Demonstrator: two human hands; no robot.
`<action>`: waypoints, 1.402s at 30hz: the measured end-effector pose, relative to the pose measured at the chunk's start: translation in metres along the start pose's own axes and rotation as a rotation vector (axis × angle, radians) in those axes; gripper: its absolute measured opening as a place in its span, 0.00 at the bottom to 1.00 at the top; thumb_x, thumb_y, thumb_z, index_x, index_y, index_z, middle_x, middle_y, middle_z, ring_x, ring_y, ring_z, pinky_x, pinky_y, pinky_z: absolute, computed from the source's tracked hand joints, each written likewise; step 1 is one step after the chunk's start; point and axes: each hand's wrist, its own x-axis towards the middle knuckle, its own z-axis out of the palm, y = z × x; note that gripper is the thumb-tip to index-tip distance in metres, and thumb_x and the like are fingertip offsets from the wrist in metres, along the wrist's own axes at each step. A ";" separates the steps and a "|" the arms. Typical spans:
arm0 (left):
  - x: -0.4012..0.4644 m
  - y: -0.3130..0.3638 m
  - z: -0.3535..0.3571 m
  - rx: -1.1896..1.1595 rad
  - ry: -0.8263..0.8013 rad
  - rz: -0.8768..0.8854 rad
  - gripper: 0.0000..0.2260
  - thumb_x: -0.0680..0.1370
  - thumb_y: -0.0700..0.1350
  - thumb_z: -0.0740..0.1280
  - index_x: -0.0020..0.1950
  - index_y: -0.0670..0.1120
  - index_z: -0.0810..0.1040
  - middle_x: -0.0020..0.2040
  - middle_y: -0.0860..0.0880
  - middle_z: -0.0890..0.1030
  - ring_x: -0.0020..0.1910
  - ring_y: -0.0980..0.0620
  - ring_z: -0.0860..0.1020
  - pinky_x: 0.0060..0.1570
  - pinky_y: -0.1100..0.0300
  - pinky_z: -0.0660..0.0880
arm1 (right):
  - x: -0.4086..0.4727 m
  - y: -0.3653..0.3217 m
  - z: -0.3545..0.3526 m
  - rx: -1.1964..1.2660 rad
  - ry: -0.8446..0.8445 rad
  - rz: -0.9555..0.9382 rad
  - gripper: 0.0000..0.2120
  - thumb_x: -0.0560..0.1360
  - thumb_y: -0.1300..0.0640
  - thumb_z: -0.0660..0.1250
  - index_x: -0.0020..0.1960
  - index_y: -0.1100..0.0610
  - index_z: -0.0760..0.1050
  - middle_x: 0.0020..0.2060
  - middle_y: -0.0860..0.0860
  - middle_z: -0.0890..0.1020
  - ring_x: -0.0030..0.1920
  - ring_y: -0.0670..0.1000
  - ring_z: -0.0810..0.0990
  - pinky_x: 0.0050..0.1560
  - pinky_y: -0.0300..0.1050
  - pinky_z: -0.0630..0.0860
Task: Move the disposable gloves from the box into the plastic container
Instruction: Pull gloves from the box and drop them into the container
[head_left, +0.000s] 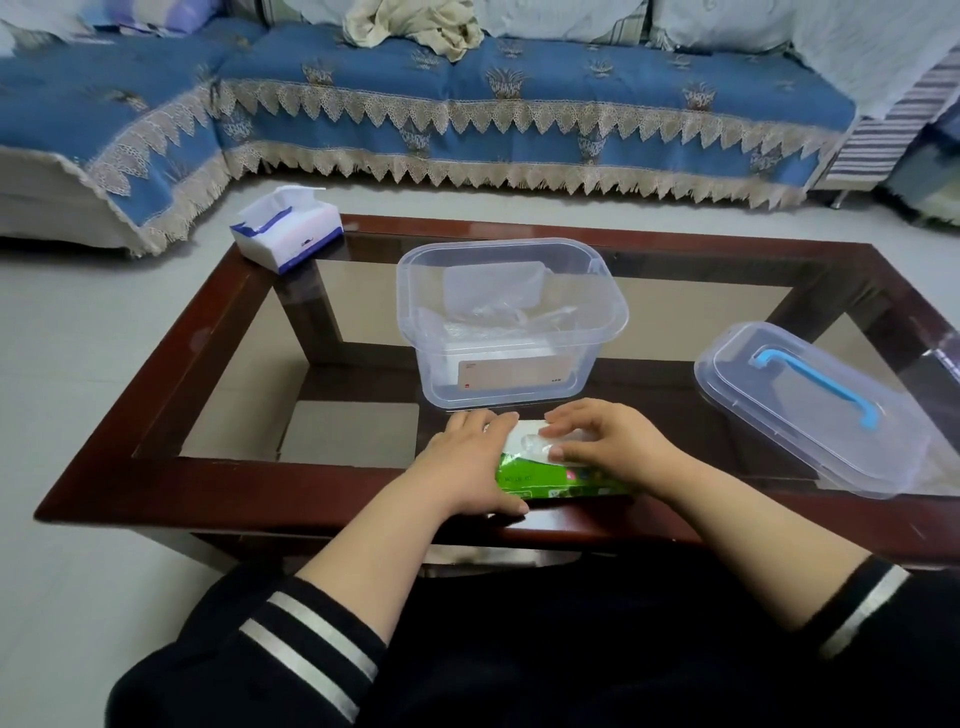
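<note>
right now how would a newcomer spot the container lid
Start at the glass-topped coffee table and go to its right end, right of the open plastic container. The lid lies there, clear plastic, the only piece with a bright blue handle.

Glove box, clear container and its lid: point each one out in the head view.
glove box (563, 480): head view, on its green front face below the hands.
clear container (410, 291): head view, on its left rim.
lid (815, 387): head view, on the blue handle.
</note>
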 end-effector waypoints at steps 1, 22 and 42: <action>0.000 -0.002 0.001 -0.007 -0.005 0.012 0.49 0.67 0.61 0.75 0.78 0.53 0.49 0.74 0.50 0.57 0.74 0.48 0.53 0.71 0.51 0.58 | -0.001 0.001 0.000 -0.040 0.011 -0.006 0.09 0.69 0.56 0.76 0.49 0.51 0.84 0.53 0.40 0.79 0.46 0.37 0.78 0.49 0.33 0.76; 0.008 -0.005 -0.009 -0.197 0.174 0.093 0.38 0.66 0.64 0.73 0.73 0.63 0.61 0.64 0.57 0.66 0.67 0.52 0.57 0.68 0.49 0.64 | -0.006 -0.007 0.008 -0.253 0.381 -0.264 0.02 0.77 0.59 0.66 0.46 0.57 0.77 0.41 0.46 0.73 0.46 0.49 0.72 0.49 0.46 0.70; 0.005 -0.006 -0.003 -0.243 0.140 0.045 0.33 0.68 0.61 0.74 0.70 0.63 0.65 0.65 0.55 0.70 0.67 0.51 0.62 0.68 0.50 0.61 | -0.002 -0.021 0.024 -0.162 0.355 -0.188 0.06 0.78 0.58 0.65 0.44 0.60 0.77 0.38 0.46 0.74 0.43 0.48 0.72 0.43 0.38 0.63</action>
